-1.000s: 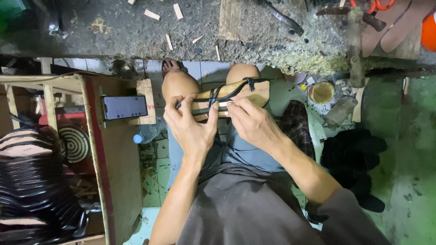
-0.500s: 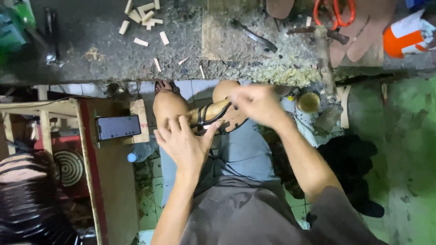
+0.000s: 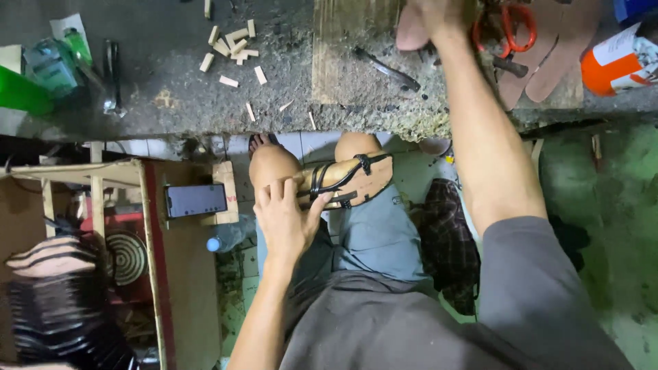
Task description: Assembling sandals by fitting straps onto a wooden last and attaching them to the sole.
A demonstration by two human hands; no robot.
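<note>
The left hand (image 3: pixel 288 223) clasps a strappy tan sandal (image 3: pixel 349 179) lying across the knees at centre, while the right hand (image 3: pixel 432 20), grip unclear, reaches to twelve o'clock beside red-handled scissors (image 3: pixel 510 31) on the workbench (image 3: pixel 171 103).

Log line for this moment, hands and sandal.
left hand: holds sandal on lap | right hand: reaching over workbench, near scissors

The right hand (image 3: pixel 432 20), earlier pinching the straps of the sandal (image 3: pixel 349 179) beside the left hand (image 3: pixel 288 219), now lies far from the sandal, up on the workbench (image 3: pixel 274 103) near the red-handled scissors (image 3: pixel 510 31). The left hand alone now holds the sandal.
</note>
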